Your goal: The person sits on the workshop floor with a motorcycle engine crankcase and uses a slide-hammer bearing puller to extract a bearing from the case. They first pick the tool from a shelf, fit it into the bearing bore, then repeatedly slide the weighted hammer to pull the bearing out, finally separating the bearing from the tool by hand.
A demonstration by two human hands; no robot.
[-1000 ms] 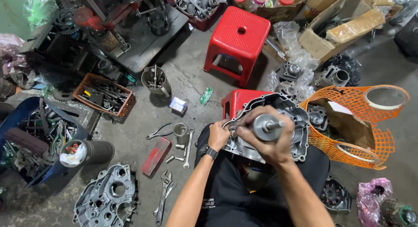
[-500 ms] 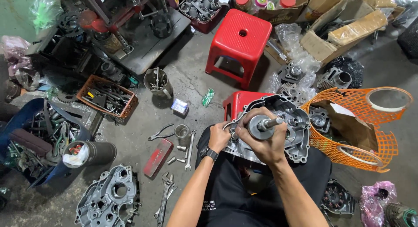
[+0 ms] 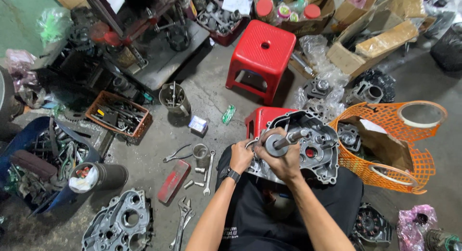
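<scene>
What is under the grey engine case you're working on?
A low red stool shows under the engine case at its upper left edge. The rest of the stool, and how the case rests on it, is covered by the case and both hands.

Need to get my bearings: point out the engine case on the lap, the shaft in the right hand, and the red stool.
engine case (image 3: pixel 320 152), head view, on its grey inner face.
shaft (image 3: pixel 293 137), head view, on the metal rod above the right hand (image 3: pixel 284 162).
red stool (image 3: pixel 262 49), head view, on its seat top.
</scene>
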